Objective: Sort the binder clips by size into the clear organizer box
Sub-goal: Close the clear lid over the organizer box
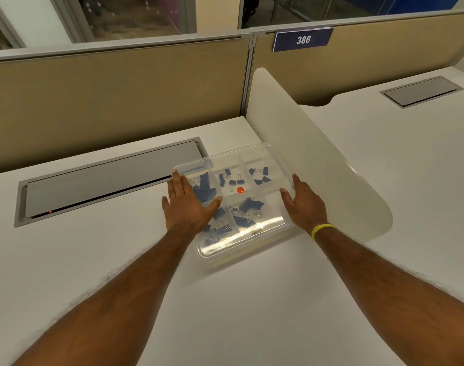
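Note:
A clear organizer box lies on the white desk with its lid down and a red dot on top. Blue binder clips show through the lid, spread over several compartments; smaller ones sit in the far middle cell. My left hand lies flat on the lid's left side, fingers spread. My right hand rests against the box's right edge, fingers extended, with a yellow band on the wrist. Neither hand holds a clip.
A white curved divider panel stands just right of the box. A grey cable hatch is set into the desk to the left. Tan partition walls rise behind. A second desk with another hatch lies to the right.

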The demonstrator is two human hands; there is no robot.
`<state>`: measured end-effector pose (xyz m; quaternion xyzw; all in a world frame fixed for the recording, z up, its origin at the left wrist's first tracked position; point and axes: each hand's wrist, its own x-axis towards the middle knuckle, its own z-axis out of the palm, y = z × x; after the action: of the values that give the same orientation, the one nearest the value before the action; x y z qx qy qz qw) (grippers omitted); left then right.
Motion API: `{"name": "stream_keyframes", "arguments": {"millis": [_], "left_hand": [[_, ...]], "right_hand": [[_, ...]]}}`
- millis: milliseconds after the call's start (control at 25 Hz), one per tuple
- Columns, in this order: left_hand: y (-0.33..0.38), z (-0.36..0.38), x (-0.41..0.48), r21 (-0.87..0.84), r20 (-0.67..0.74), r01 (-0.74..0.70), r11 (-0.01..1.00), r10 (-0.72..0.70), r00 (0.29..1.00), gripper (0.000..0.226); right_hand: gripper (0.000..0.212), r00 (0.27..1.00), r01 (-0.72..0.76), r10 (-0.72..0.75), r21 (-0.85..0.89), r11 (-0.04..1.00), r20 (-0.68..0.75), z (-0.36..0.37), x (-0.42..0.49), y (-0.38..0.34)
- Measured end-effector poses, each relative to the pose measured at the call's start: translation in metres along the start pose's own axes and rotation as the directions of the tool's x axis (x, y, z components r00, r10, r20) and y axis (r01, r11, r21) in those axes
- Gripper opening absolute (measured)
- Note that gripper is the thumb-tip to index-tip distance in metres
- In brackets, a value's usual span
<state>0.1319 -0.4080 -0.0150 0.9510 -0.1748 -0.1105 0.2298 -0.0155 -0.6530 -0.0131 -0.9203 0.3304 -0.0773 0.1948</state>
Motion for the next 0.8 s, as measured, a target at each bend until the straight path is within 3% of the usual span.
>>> {"name": "stream_keyframes", "arguments": {"millis": [240, 560, 680, 800], "left_hand": [[-0.005, -0.008, 0.022, 0.03, -0.009, 0.019, 0.999, -0.019, 1.0, 0.131], [-0.008, -0.008, 0.028, 0.09, 0.028, -0.012, 0.996, 0.01, 1.0, 0.136], [-0.01, -0.005, 0.029, 0.09, 0.038, 0.001, 0.996, -0.004, 0.999, 0.136], [-0.012, -0.002, 0.03, 0.079, 0.04, -0.009, 0.997, 0.005, 0.999, 0.135]], "right_hand": [[0.063, 1.0, 0.016, -0.016, 0.014, 1.0, -0.009, 0.001, 0.0, 0.0], [0.064, 1.0, 0.006, -0.005, -0.023, 1.0, 0.013, 0.004, 0.001, -0.001], [0.063, 0.993, 0.115, -0.111, -0.179, 0.977, 0.036, 0.002, 0.008, -0.008], [0.063, 0.967, 0.227, -0.202, -0.167, 0.959, 0.153, -0.001, 0.035, -0.028]]}}
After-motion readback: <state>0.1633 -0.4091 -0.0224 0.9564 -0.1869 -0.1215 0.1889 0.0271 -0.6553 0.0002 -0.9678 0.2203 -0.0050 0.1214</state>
